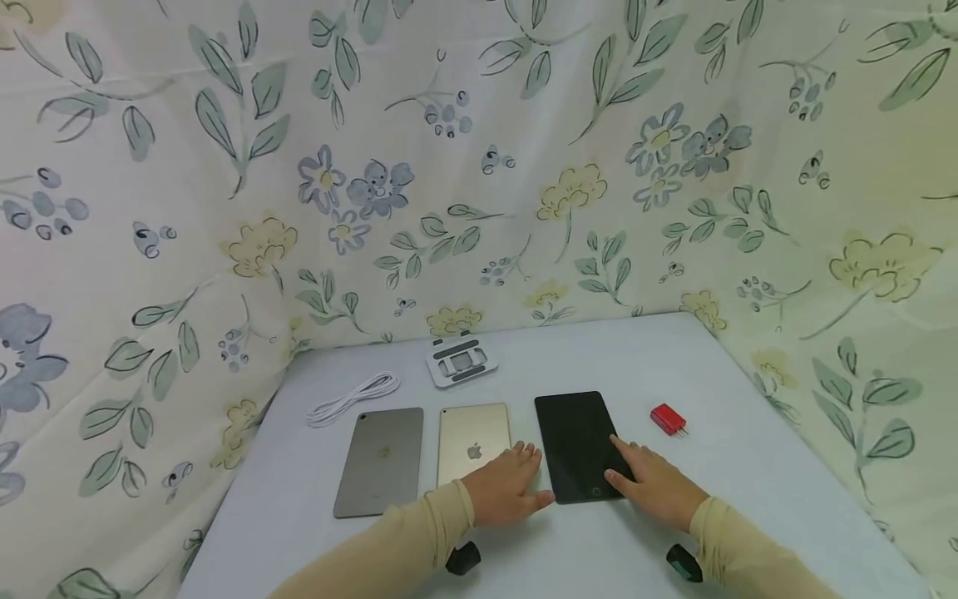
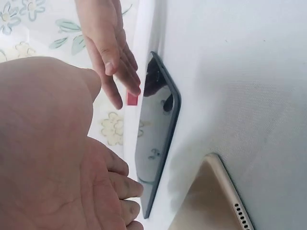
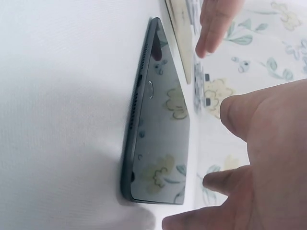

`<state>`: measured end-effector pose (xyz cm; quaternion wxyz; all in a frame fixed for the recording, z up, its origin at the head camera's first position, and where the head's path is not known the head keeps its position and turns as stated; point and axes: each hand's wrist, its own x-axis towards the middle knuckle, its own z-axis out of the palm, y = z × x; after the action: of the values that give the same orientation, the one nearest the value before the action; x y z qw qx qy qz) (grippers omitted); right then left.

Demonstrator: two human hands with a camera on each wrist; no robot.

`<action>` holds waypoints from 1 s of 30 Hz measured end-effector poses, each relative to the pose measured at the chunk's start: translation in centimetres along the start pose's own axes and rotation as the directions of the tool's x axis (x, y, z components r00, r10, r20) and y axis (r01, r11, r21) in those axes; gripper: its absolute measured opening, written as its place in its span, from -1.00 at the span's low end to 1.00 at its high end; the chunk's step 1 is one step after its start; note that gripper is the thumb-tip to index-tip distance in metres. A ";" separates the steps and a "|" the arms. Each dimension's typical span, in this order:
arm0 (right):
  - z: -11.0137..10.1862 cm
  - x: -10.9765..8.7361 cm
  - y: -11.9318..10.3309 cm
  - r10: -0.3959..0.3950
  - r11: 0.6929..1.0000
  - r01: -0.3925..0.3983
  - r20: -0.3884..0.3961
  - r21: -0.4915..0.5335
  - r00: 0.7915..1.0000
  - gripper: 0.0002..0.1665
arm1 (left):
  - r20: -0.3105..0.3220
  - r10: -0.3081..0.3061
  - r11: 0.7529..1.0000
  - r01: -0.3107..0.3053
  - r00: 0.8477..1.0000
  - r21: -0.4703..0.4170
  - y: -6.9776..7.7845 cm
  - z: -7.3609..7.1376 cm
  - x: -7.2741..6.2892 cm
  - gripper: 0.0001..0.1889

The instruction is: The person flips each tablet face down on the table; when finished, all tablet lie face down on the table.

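A black tablet (image 1: 572,441) lies screen up on the white table, its round home button toward the near edge. My right hand (image 1: 662,487) is at its right side, fingers spread and overlapping that edge in the head view. In the right wrist view, these fingers (image 3: 228,179) stretch out beside the tablet's glossy screen. On the other side, my left hand (image 1: 505,491) has its fingers extended between the black tablet and a gold tablet (image 1: 471,424), covering the gold one's lower right corner. Neither hand grips anything. The gold tablet lies back up, showing an apple logo.
A grey tablet (image 1: 380,462) lies back up at the left. Behind it is a coiled white cable (image 1: 352,399), with a silver folding stand (image 1: 461,361) at the back. A red plug adapter (image 1: 668,418) sits to the right. Floral cloth (image 1: 479,166) hangs behind the table.
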<state>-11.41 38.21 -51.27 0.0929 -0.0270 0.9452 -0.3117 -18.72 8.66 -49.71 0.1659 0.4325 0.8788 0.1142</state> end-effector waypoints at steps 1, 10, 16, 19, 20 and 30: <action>0.2 0.1 0.1 0.008 1.000 -0.008 0.003 0.000 1.000 -0.04 | 0.004 0.001 1.000 -0.001 1.000 0.005 0.0 0.1 0.1 -0.15; 0.6 0.3 -0.5 0.051 0.998 -0.051 0.013 -0.020 0.999 -0.05 | 0.060 0.011 1.000 -0.011 0.998 0.007 0.3 0.1 0.5 -0.13; 0.9 0.5 -0.4 0.066 0.998 -0.066 0.023 0.020 0.998 -0.03 | 0.082 0.033 0.999 -0.036 0.996 0.039 0.2 0.1 1.2 -0.14; 1.1 0.6 -0.1 0.069 0.997 -0.070 0.018 0.029 0.997 -0.02 | 0.094 0.038 0.998 -0.042 0.995 0.044 0.2 0.3 1.6 -0.14; 1.2 0.6 0.0 0.072 0.997 -0.073 0.017 0.036 0.997 -0.02 | 0.100 0.038 0.998 -0.042 0.994 0.043 0.2 0.3 1.7 -0.14; 0.9 0.7 0.1 0.079 0.994 -0.079 0.005 0.070 0.997 -0.04 | 0.057 -0.033 0.999 0.033 0.998 0.012 0.4 0.4 3.0 -0.16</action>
<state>-11.89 37.67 -52.14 0.1071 0.0134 0.9340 -0.3407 -19.99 11.27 -50.49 0.1907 0.4220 0.8813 0.0940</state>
